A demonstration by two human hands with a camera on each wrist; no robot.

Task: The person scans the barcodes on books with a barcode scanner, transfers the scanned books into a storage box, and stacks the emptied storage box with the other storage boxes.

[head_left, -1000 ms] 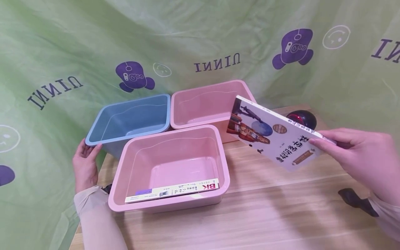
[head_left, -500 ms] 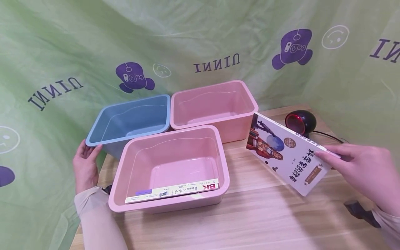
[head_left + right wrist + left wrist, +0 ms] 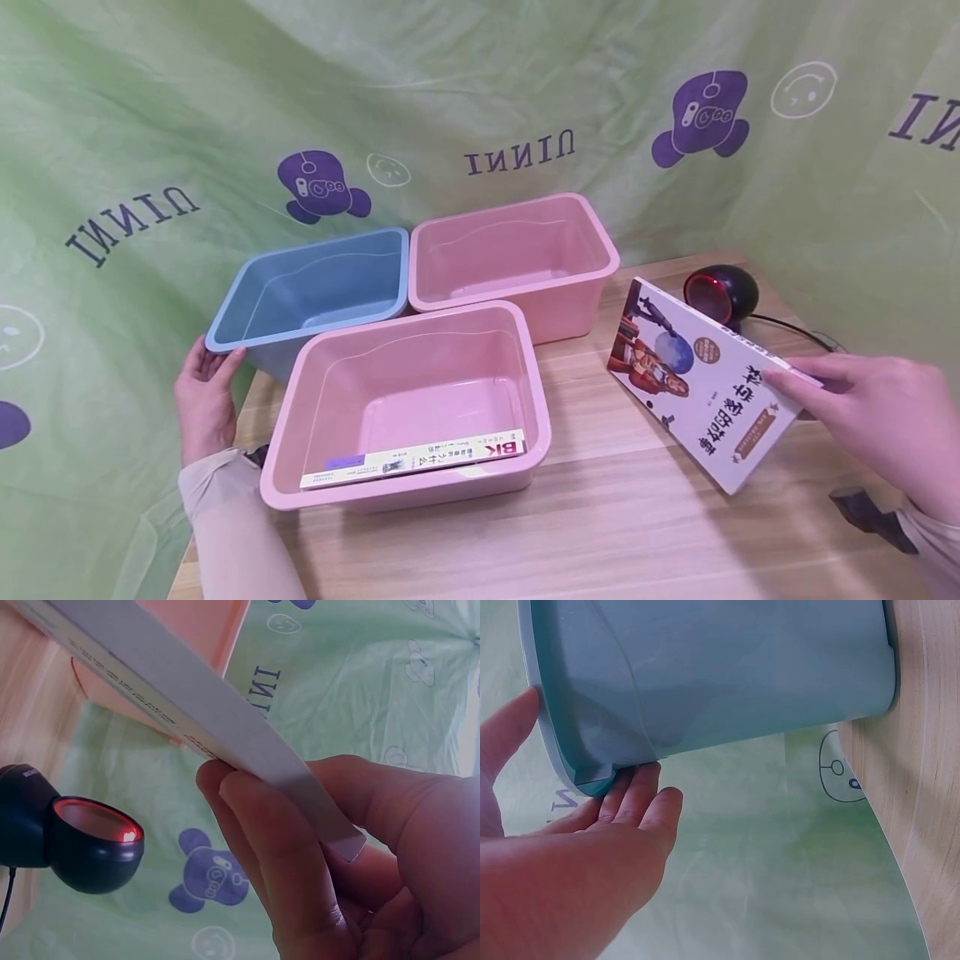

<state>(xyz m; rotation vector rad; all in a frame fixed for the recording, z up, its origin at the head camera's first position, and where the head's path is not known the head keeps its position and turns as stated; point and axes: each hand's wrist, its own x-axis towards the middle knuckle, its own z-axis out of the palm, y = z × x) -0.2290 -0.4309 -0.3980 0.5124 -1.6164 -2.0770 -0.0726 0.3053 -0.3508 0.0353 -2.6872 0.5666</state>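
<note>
My right hand [image 3: 885, 408] pinches a thin white book [image 3: 690, 383] by one end, thumb on the illustrated cover. The book hangs tilted over the right side of the table, its cover turned to the head camera. In the right wrist view, its spine [image 3: 142, 697] runs up from between thumb and fingers. At the far left, my left hand [image 3: 206, 404] holds the corner of a blue bin [image 3: 330, 317]. The left wrist view has the thumb [image 3: 514, 727] on the rim and the other fingers under it, against the wall. Another book [image 3: 420, 457] lies inside the front pink bin [image 3: 536, 417].
A second pink bin [image 3: 570, 308] stands at the back beside the blue one. Behind the held book is a black rounded device [image 3: 723, 293] with a red light and a cable. A green printed curtain [image 3: 480, 100] hangs behind the wooden table [image 3: 600, 533].
The right hand has brought the book down and to the right, away from the bins, bringing the cover more into view. The left hand and the bins have stayed put.
</note>
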